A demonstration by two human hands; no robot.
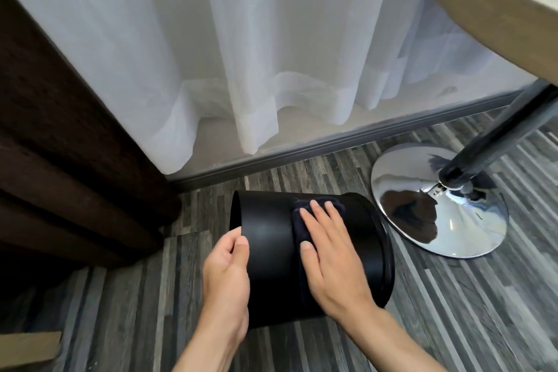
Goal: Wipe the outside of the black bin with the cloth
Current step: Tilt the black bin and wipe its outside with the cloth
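Chrome stool base (437, 202) crowds the black bin (271, 251) rightward; floor (136, 296) leftward lies open.

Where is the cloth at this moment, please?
In the head view, the dark cloth lies low and right of centre on the side of the black bin, pressed flat under the right hand, left of the chrome base.

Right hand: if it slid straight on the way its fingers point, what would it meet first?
The right hand lies flat on the cloth on the bin. Beyond the bin's far side comes floor, then probably the baseboard; depth is unclear.
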